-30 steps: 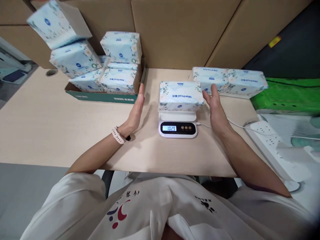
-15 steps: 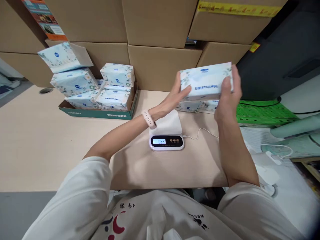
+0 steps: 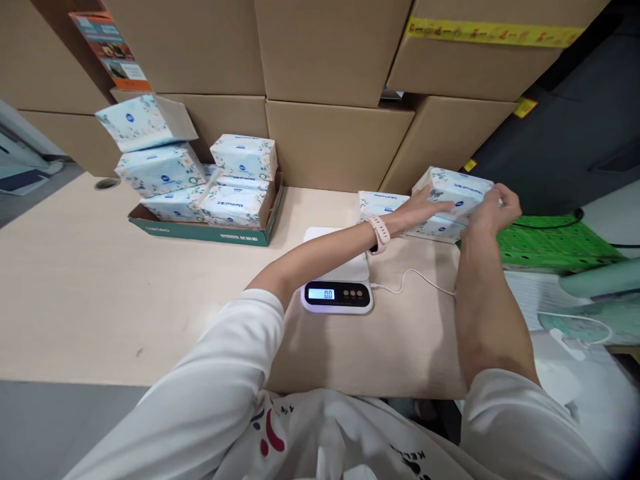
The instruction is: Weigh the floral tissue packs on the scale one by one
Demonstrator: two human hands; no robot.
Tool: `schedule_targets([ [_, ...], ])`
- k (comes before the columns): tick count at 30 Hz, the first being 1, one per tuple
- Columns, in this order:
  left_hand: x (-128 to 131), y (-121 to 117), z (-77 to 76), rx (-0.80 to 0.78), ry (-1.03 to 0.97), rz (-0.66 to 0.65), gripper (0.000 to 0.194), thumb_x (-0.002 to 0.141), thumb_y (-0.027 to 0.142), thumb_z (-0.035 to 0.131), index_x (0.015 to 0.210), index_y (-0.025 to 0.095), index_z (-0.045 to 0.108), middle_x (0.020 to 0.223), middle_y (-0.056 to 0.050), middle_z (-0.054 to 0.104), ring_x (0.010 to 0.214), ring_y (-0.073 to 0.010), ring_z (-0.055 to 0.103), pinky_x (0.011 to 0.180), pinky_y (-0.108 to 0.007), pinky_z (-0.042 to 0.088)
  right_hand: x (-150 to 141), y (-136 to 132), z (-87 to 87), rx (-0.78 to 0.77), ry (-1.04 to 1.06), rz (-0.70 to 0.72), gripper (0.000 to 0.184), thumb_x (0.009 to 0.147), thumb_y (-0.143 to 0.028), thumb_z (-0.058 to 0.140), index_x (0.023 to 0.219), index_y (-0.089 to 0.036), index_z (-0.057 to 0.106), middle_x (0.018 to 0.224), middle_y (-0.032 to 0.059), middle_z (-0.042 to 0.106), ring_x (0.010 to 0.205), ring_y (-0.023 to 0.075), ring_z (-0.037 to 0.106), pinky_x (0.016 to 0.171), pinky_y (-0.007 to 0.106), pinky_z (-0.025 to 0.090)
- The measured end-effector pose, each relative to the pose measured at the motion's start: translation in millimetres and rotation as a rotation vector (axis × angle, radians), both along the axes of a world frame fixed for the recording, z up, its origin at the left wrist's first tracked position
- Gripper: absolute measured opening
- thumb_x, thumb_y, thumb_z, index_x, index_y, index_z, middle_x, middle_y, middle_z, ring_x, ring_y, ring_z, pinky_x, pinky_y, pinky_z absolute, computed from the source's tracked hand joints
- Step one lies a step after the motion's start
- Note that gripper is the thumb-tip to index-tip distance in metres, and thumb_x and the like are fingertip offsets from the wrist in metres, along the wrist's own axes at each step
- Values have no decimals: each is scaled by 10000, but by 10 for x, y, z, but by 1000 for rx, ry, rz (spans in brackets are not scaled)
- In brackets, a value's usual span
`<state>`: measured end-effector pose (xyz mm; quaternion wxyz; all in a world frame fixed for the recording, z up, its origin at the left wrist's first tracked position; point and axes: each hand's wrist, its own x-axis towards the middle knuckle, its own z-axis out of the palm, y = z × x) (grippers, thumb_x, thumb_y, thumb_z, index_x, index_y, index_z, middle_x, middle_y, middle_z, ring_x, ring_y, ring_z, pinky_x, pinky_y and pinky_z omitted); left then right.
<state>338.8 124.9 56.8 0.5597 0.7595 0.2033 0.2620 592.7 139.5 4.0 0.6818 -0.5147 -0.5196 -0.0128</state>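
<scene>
A pale blue floral tissue pack [image 3: 463, 185] rests on, or just above, the right one of two packs at the back right. My left hand [image 3: 417, 209] is at its left side, fingers along the front face. My right hand [image 3: 494, 211] grips its right end, with the fingers curled over the edge. Below the pack lies the lower right tissue pack [image 3: 436, 230], and beside it the lower left tissue pack [image 3: 383, 202]. The white digital scale [image 3: 337, 303] reads 0.0, its plate [image 3: 345, 267] bare and partly covered by my left forearm.
A green open carton [image 3: 200, 232] with several stacked tissue packs [image 3: 163, 167] stands at the left. Brown cardboard boxes [image 3: 335, 143] form a wall behind. A white cable [image 3: 415, 272] runs right from the scale. A green crate [image 3: 550, 243] is at the right.
Both hands have lifted the tissue pack off the scale and carried it right, onto or just above the back right packs. The scale's display went from 102.9 to 0.0.
</scene>
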Motion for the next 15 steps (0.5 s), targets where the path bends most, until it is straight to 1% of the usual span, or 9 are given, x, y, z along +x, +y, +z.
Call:
schedule_targets([
  [2,-353,-78,30,16,9,74,844,1064,358,616,1758,45,252,1848,-217,231,1750,-343,213,1421,-395,234,-182,-113,97,16,18,15,491,940,-689,389,1298,-409,578,1671,-14,457,1740,393,197,1335,861,147],
  [4,-867,-90,108,93,-9,156,738,1039,360,666,1694,115,426,1824,-159,349,1731,-321,298,1425,-430,271,-462,-191,250,25,88,-65,521,909,-689,427,1357,-435,501,1692,-5,391,1747,374,129,1382,801,40],
  [6,-1504,-31,209,221,-84,301,568,1049,389,647,1569,173,575,1752,-111,500,1672,-320,426,1388,-487,360,-860,-203,401,7,123,-158,587,880,-667,458,1382,-365,503,1625,101,448,1680,422,251,1392,767,34],
  [7,-1849,15,258,283,-123,412,504,1049,403,643,1506,193,622,1707,-84,563,1641,-314,472,1377,-491,377,-1104,-187,461,-12,114,-161,592,879,-641,467,1368,-315,539,1564,153,508,1605,434,366,1384,760,108],
  [9,-2539,111,332,357,-152,718,393,1060,429,606,1384,218,678,1605,-31,665,1593,-298,516,1374,-477,368,-1667,-137,536,-69,55,-42,524,897,-583,492,1277,-258,647,1422,183,651,1399,390,586,1311,711,342],
  [11,-3164,173,351,358,-61,1029,373,1070,452,560,1299,187,689,1465,-6,748,1500,-274,583,1310,-434,427,-2288,-107,564,-166,-44,177,418,887,-551,591,1129,-248,746,1243,134,781,1199,326,721,1179,621,529],
  [13,-3659,178,307,326,56,1210,390,1072,452,524,1241,143,691,1364,-23,773,1425,-285,623,1274,-455,436,-2897,-122,576,-312,-158,416,399,890,-551,663,1106,-239,788,1113,91,840,1087,296,776,1067,545,615],
  [14,-3848,160,267,302,119,1249,385,1066,454,529,1212,139,695,1332,-45,778,1400,-310,637,1262,-487,441,-3174,-141,586,-440,-254,545,441,954,-545,613,1223,-233,773,1158,88,849,1141,289,777,1082,525,611],
  [15,-3996,134,223,276,179,1257,375,1054,461,545,1173,143,703,1298,-75,783,1376,-347,652,1244,-530,451,-3422,-160,598,-537,-358,612,476,1027,-530,522,1325,-228,738,1210,92,848,1202,285,768,1110,515,596],
])
